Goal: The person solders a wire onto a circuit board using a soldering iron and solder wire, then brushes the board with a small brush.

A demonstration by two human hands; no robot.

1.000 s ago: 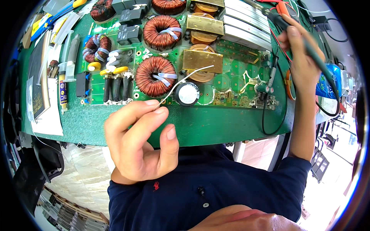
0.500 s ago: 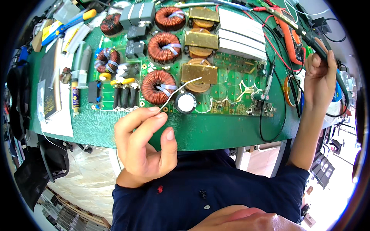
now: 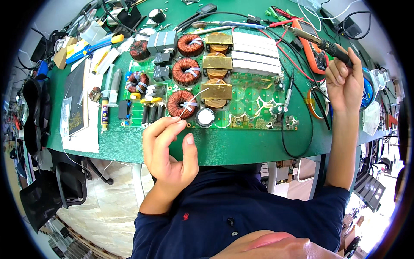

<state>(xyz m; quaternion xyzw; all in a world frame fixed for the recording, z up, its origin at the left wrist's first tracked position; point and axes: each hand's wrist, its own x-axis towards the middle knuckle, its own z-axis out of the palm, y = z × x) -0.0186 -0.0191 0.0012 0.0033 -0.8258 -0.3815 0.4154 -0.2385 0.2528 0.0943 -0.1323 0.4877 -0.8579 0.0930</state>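
A thin silvery solder wire (image 3: 195, 100) is pinched between the fingertips of my left hand (image 3: 170, 151), just in front of the near edge of the green circuit board (image 3: 252, 124). The wire slants up past a copper toroid coil (image 3: 181, 104) toward a gold-wrapped transformer (image 3: 216, 91); whether it touches either I cannot tell. Beside my left fingertips stands a round capacitor (image 3: 205, 117) with a white top. Out at the right, my right hand (image 3: 345, 84) is wrapped round the dark handle of a soldering iron (image 3: 334, 49), whose metal end points left over an orange multimeter (image 3: 317, 60).
White heat-sink blocks (image 3: 255, 47) rise from the board's far right. A black cable (image 3: 282, 140) loops over the green mat beside a tape roll (image 3: 311, 104). Syringes (image 3: 114, 88), papers (image 3: 88, 142) and blue-yellow cutters (image 3: 92, 48) lie at the left. Behind is a black chair (image 3: 71, 185).
The whole view has shifted, so the board looks smaller and more of the far table shows. Both hands keep their holds on the solder wire and the soldering iron.
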